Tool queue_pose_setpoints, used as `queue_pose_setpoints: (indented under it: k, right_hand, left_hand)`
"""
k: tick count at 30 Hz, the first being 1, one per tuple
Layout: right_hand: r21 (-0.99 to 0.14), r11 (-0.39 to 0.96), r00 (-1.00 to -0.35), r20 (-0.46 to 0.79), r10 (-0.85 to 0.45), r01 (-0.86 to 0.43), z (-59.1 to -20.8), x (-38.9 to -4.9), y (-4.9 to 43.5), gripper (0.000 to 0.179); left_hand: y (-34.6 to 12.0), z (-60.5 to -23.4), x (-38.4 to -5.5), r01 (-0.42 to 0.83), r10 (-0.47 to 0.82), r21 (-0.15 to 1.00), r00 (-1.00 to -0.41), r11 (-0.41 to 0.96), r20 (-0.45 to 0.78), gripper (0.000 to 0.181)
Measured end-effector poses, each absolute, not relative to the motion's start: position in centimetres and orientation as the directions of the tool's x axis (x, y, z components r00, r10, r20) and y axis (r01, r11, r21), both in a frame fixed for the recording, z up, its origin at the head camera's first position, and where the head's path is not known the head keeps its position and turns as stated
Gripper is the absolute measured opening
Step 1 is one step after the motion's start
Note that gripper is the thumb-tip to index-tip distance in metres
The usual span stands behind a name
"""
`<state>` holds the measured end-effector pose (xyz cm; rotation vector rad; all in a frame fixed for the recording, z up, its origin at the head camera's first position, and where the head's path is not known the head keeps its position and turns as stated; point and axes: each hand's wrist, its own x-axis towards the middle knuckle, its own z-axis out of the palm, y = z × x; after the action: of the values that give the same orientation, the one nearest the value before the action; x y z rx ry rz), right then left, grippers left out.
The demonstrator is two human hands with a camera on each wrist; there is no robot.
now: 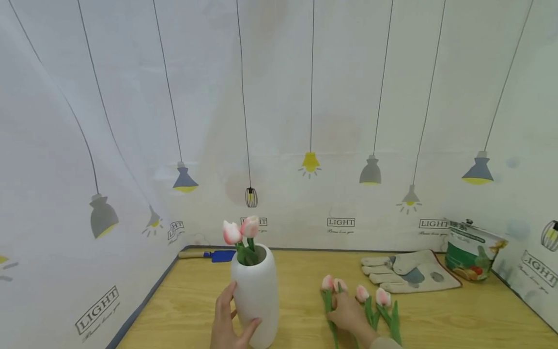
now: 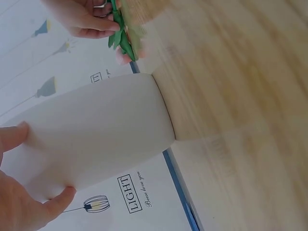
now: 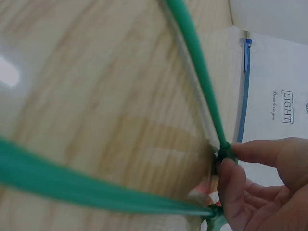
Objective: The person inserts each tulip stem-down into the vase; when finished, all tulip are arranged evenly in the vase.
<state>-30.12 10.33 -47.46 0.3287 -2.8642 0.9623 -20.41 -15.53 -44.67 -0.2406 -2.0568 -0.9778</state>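
A tall white vase (image 1: 257, 300) stands on the wooden table, with two pink-and-white tulips (image 1: 241, 231) upright in its mouth. My left hand (image 1: 231, 320) grips the vase's side, thumb in front and fingers at the left. Over to the right, my right hand (image 1: 350, 312) pinches the green stem of a tulip (image 3: 199, 72) between thumb and finger. That tulip is the leftmost of those lying on the table, and a second tulip's stem (image 3: 106, 192) runs close under the same fingers. Two more tulips (image 1: 372, 295) lie just right of this hand.
White work gloves (image 1: 410, 274) lie at the back right, beside a green-and-white bag (image 1: 471, 249). Behind the vase, a blue trowel (image 1: 221, 256) with a wooden handle rests near the back wall. Lamp-patterned sheets (image 1: 279, 121) enclose the table (image 1: 301, 271) at the back and sides.
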Motion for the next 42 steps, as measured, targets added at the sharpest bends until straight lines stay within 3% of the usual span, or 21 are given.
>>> queue_pose_setpoints:
  k: [11, 18, 22, 30, 42]
  right_hand:
    - [-0.709, 0.688, -0.988, 0.109, -0.109, -0.154, -47.6, -29.5, 10.4, 0.017]
    - [-0.842, 0.526, -0.990, 0.055, -0.132, -0.117, -47.3, -29.5, 10.2, 0.013]
    - [-0.919, 0.378, -0.987, 0.062, -0.146, -0.114, -46.1, -29.7, 9.8, 0.024]
    - [-0.964, 0.227, -0.986, 0.115, -0.120, -0.140, -40.4, -30.2, 9.0, 0.031]
    - [-0.906, 0.165, -0.919, 0.371, -0.135, -0.390, -30.5, -30.9, 9.1, 0.030]
  left_hand:
    - [-15.5, -44.6, -20.5, 0.490, -0.151, 0.534, -0.623, 0.689, 0.767, 0.098]
    - [-15.5, -44.6, -20.4, 0.485, -0.146, 0.550, -0.646, 0.680, 0.749, 0.098]
    - [-15.5, -44.6, -20.3, 0.476, -0.155, 0.564, -0.655, 0.675, 0.739, 0.097]
    - [-15.6, -44.5, -20.5, 0.506, -0.136, 0.552, -0.644, 0.662, 0.753, 0.097]
    - [-15.6, -44.7, -20.4, 0.504, -0.141, 0.548, -0.637, 0.667, 0.758, 0.097]
